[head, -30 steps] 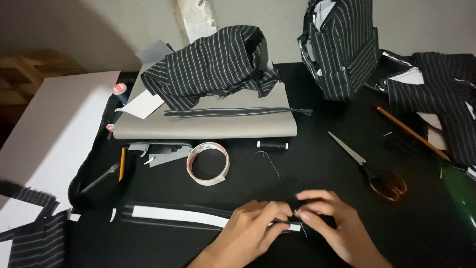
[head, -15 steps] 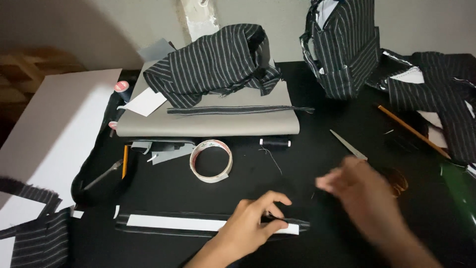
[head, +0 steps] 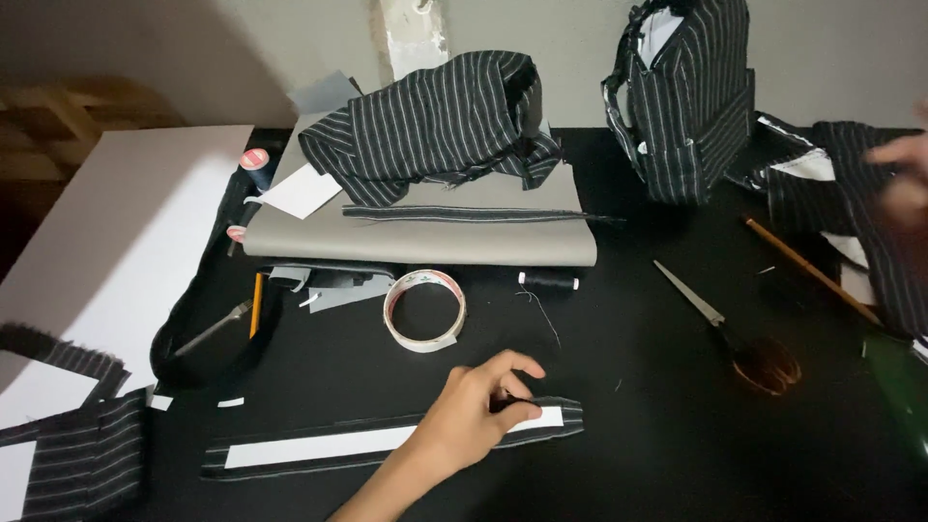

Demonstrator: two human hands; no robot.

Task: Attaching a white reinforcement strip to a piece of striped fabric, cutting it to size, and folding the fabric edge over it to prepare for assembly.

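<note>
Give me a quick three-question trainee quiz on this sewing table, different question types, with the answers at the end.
1. True or false: the left hand presses on the striped strip with the white backing.
2. Which lies closest to the tape roll? A) scissors B) thread spool C) pencil
3. Fill in: the right hand, blurred at the frame's right edge, is over the striped ____.

Key: 1 true; 2 B; 3 fabric.
</note>
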